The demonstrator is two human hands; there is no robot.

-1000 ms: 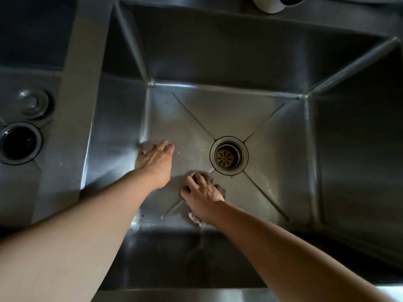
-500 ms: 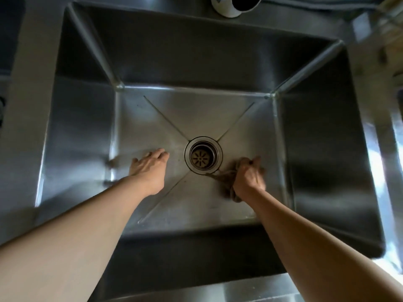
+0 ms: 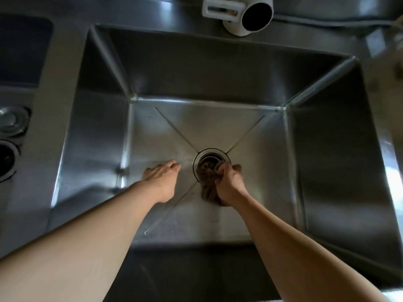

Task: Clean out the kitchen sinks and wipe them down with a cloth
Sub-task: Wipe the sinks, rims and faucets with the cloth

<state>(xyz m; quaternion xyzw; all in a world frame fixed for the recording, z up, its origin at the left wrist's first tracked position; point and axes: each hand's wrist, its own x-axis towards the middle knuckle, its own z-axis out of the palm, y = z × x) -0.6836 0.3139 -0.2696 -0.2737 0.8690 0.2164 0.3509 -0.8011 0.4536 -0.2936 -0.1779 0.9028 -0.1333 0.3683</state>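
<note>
Two bare forearms reach down from the near rim into a deep steel sink, the near wall lost in shadow beneath them. The left hand lies on the basin floor with fingers straight and loosely together, gripping nothing; it appears planted there as a brace, taking the person's weight while they lean in over the basin. Just right of it, the right hand has its fingers curled tight round a bunched brown cloth, the loose tail of the fabric trailing back toward the wrist. The grip drives the wadded end against the near-right edge of the drain, partly covering the strainer inside it, a hold that seems chosen to work the cloth into the ring where grime collects. Four pressed creases run from the drain toward the corners of the floor, which looks dull and lightly streaked, suggesting the wiping is under way rather than finished. Beyond the basin's far wall, on the back ledge, a white faucet spout points its dark mouth toward the camera, with no water seen running. At far left, across the divider, a second basin shows its own drain opening and a metal stopper lying beside it.
</note>
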